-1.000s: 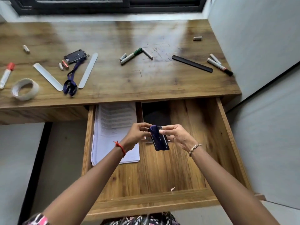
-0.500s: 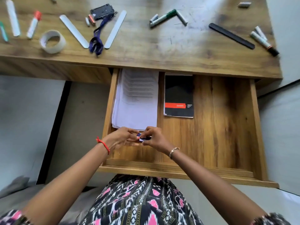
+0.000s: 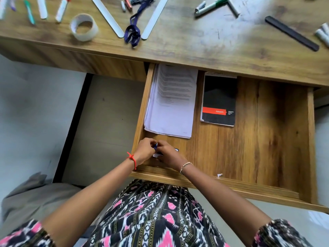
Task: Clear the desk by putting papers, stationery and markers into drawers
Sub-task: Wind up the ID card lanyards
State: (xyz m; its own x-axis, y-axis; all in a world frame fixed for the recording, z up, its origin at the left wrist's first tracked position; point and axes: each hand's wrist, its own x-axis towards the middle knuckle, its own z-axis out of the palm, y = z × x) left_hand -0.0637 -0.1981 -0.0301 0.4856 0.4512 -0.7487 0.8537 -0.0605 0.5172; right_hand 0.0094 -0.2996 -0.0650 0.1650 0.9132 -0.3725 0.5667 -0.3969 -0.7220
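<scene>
The wooden drawer (image 3: 270,139) is pulled out below the desk (image 3: 195,43). A stack of printed papers (image 3: 170,102) lies at its left and a black notebook (image 3: 219,100) beside them. My left hand (image 3: 145,151) and my right hand (image 3: 168,155) meet at the drawer's front left corner. Together they hold a small dark blue card holder (image 3: 156,149) low over the drawer floor. Their fingers hide most of it.
On the desk lie a tape roll (image 3: 83,27), two white rulers (image 3: 108,16) either side of a blue lanyard (image 3: 133,31), a green marker (image 3: 210,7), a black ruler (image 3: 292,32), white markers (image 3: 322,32) at the right edge and pens (image 3: 29,11) at the left.
My head has tilted down, so the drawer fills the view. Both hands carried the blue card holder from mid-drawer down to the front left corner.
</scene>
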